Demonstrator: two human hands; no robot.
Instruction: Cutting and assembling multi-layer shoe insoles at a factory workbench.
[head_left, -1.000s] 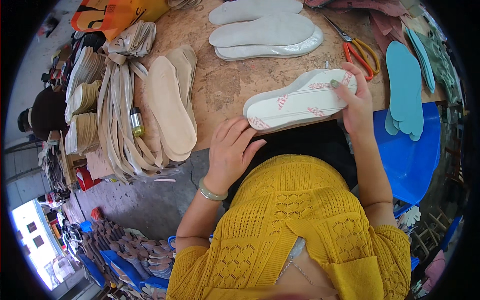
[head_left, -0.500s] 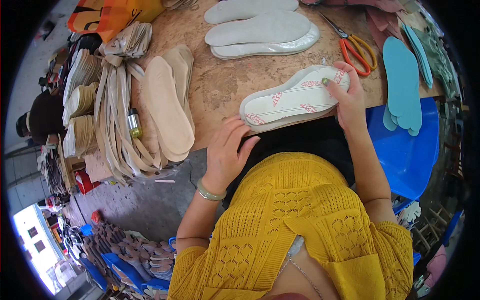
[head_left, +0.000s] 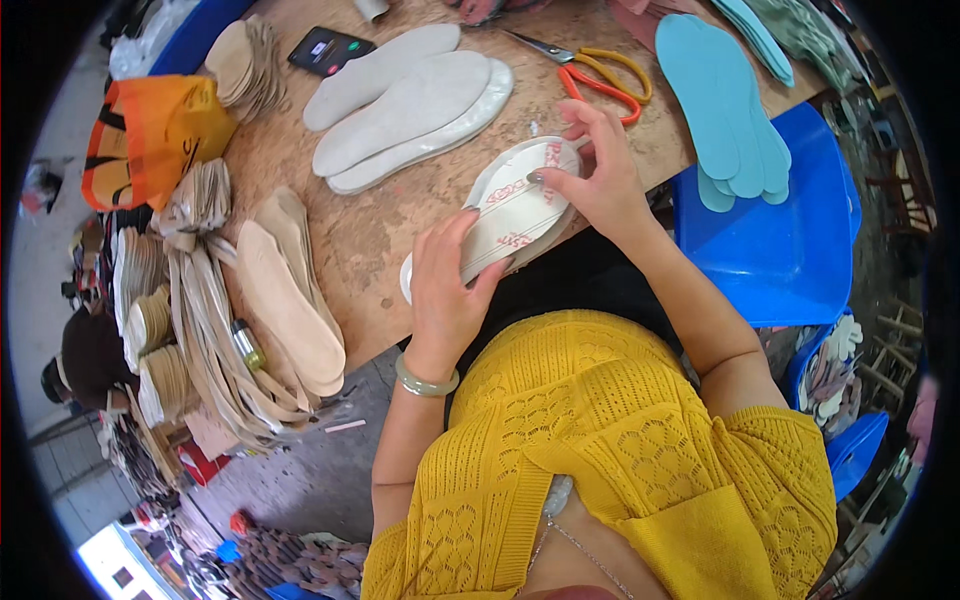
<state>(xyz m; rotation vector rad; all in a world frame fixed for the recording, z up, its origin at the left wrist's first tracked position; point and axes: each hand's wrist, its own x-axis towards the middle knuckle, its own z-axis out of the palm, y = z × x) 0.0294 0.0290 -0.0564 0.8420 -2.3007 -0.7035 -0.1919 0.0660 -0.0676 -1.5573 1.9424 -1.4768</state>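
A white insole (head_left: pixel 510 215) with red print and thin dark lines lies at the near edge of the table, with a paler layer showing beneath its rim. My left hand (head_left: pixel 442 288) is closed over its near-left half, fingers on the far edge and thumb on the near edge. At the other end my right hand (head_left: pixel 605 178) grips it, thumb pressed on top and fingers round the far edge; their tips are partly hidden. Beyond the insole lie several grey-white insoles (head_left: pixel 410 105). Orange-and-yellow-handled scissors (head_left: pixel 600 85) rest past my right hand.
Beige insoles (head_left: pixel 290 305) and bundled beige strips (head_left: pixel 200 320) lie at left, a small bottle (head_left: pixel 247 345) on the strips. Behind are an orange bag (head_left: pixel 160 135) and a phone (head_left: pixel 330 50). Turquoise insoles (head_left: pixel 715 110) overhang the right edge above a blue plastic bin (head_left: pixel 770 250).
My left hand has moved from the insole's left tip up onto its middle and closed on it. My right hand keeps its end, and the insole is tilted more steeply. The view has shifted.
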